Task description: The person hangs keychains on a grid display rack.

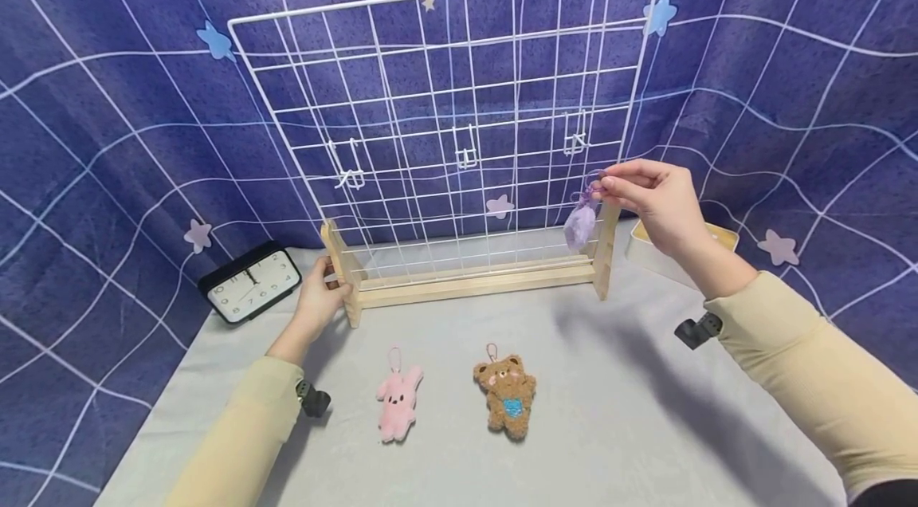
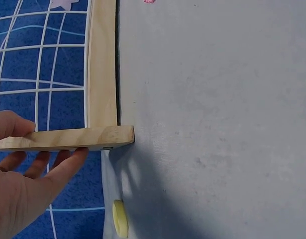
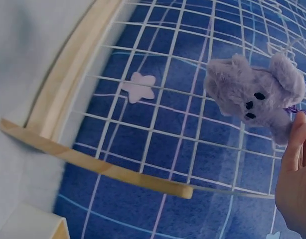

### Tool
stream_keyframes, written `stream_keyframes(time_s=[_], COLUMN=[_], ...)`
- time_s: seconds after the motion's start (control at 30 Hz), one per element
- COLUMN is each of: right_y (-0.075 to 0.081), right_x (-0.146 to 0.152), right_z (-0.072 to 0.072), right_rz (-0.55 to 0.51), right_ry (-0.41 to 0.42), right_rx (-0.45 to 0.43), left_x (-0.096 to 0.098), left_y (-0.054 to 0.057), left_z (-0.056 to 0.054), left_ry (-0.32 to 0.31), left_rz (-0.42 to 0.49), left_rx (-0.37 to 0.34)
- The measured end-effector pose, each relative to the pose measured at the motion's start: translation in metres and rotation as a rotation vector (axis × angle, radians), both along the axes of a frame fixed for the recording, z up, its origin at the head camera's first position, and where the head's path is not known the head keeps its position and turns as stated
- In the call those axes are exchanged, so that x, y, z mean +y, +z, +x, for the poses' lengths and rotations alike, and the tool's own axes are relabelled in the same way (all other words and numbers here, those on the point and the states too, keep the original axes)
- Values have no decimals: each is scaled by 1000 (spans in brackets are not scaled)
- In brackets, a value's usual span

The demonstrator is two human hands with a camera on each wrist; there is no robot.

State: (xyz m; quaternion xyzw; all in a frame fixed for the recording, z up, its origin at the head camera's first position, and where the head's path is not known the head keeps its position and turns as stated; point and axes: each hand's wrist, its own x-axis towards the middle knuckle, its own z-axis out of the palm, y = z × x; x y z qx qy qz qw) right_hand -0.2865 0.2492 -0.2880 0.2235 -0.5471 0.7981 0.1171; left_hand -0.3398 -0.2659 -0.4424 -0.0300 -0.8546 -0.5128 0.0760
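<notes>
A purple plush keychain [image 1: 580,226] hangs by its cord from the pinched thumb and fingers of my right hand [image 1: 663,200], in front of the right part of a white wire grid rack [image 1: 445,92]. In the right wrist view the plush [image 3: 252,94] shows a dark-eyed face. My left hand [image 1: 319,296] grips the rack's left wooden foot [image 1: 340,264], thumb on one side and fingers on the other. White hooks [image 1: 350,174] hang on the grid at left, middle [image 1: 466,156] and right [image 1: 575,142]. The right hook is nearest to the plush.
A pink plush rabbit keychain [image 1: 398,403] and a brown bear keychain [image 1: 508,395] lie on the grey tabletop [image 1: 445,467] before the rack. A black-framed clock [image 1: 251,284] stands at left. Behind my right wrist sits a white box [image 1: 641,248]. A blue patterned curtain [image 1: 810,132] hangs behind.
</notes>
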Motion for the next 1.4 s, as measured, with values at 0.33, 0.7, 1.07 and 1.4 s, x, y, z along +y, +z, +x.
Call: stream_keyframes(time_s=[0.33,0.7,1.07,1.4], right_y=[14,16,17,16], right_x=[-11,-21,-27,-28], right_z=[-10,-23,-32,-43], right_rz=[-73,-140,-134,-131], right_ry=[-18,-60,-98,-139], right_rx=[21,-18,-46,-65], left_x=[0,-3,-2,-2], left_y=[1,0,2,-1], left_z=[5,5,4,3], left_ry=[9,7,-15,-30], left_rz=[14,17,63,84], left_rx=[6,-12,-14,-27])
